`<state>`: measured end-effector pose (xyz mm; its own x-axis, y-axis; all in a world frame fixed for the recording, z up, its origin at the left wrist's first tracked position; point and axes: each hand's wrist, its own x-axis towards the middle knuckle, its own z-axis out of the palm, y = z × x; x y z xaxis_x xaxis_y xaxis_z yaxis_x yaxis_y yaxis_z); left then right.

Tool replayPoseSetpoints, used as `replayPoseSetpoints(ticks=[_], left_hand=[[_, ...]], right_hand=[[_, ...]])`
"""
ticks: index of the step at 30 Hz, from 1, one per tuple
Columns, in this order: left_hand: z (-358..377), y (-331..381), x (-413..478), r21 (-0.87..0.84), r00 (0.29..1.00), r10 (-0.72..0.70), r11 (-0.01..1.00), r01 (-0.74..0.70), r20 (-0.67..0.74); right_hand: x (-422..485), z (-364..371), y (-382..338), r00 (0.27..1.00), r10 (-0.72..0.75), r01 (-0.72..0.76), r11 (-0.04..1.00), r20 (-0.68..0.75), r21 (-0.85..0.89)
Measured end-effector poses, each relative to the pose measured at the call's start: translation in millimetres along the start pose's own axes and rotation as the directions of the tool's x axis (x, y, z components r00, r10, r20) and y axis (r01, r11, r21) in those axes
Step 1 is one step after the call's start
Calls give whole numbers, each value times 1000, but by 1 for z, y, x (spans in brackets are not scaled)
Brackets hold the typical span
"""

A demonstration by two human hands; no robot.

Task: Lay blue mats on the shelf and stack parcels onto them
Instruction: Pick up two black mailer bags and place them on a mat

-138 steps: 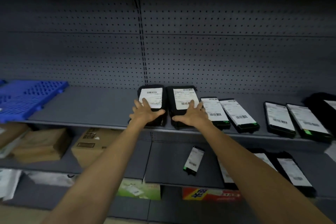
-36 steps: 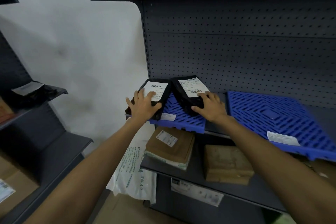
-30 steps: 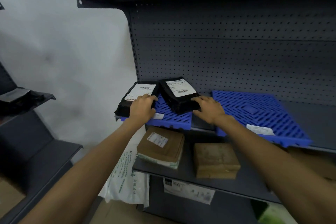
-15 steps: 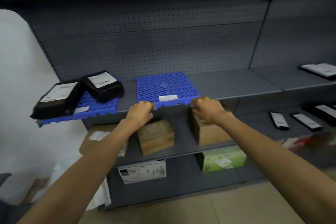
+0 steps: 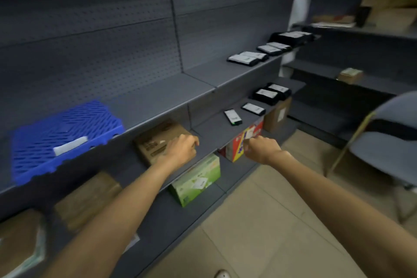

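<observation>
A blue slatted mat (image 5: 65,135) with a white label lies on the grey shelf (image 5: 158,99) at the left, nothing on top of it. Several black parcels (image 5: 246,58) with white labels lie in a row further right on the same shelf. More black parcels (image 5: 269,95) sit on the shelf below. My left hand (image 5: 180,151) and my right hand (image 5: 261,150) hang in the air in front of the lower shelf, to the right of the mat. Both have curled fingers and hold nothing.
Brown cardboard boxes (image 5: 158,142) and a green box (image 5: 196,180) fill the lower shelves. A red and yellow box (image 5: 241,144) stands behind my right hand. A grey chair (image 5: 388,142) stands at the right on the tiled floor (image 5: 270,221). Another shelf unit (image 5: 361,52) stands behind the chair.
Both hands have let go of the mat's front edge and moved right of it. The view has swung right, and the first mat with its two parcels is out of sight.
</observation>
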<state>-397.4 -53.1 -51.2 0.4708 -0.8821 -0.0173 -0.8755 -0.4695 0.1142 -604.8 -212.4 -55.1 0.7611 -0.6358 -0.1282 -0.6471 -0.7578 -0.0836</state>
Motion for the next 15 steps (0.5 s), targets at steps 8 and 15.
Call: replayPoseSetpoints(ticks=[8,15], left_hand=[[46,99,133,-6,973,202,979,-203,113],[52,143,267,-9,952,285,958,-285,111]], right_hand=[[41,11,118,985,154,-154,988,75,-4],[128,-12,197,971,234,-234,972,51,3]])
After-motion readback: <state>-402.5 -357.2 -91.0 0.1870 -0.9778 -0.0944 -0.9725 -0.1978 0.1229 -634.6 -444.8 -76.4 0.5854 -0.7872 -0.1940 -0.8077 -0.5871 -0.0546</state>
